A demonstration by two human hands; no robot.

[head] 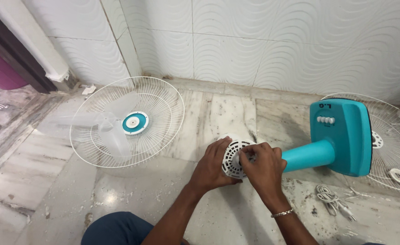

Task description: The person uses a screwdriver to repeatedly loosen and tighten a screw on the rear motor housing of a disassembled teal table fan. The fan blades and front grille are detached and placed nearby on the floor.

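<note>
A teal fan body (pixel 340 136) lies on its side on the marble floor, its neck pointing left to a white vented motor housing (pixel 233 156). My left hand (pixel 212 165) grips the left side of that housing. My right hand (pixel 263 165) pinches something at the housing's centre; what it pinches is hidden by the fingers. A bracelet is on my right wrist.
A white front grille (pixel 163 97) with a teal centre cap lies at the left, over a clear fan blade (pixel 111 131). A second white grille (pixel 397 145) lies behind the fan base at the right. A white power cord (pixel 333 199) is coiled near my right forearm. Tiled wall behind.
</note>
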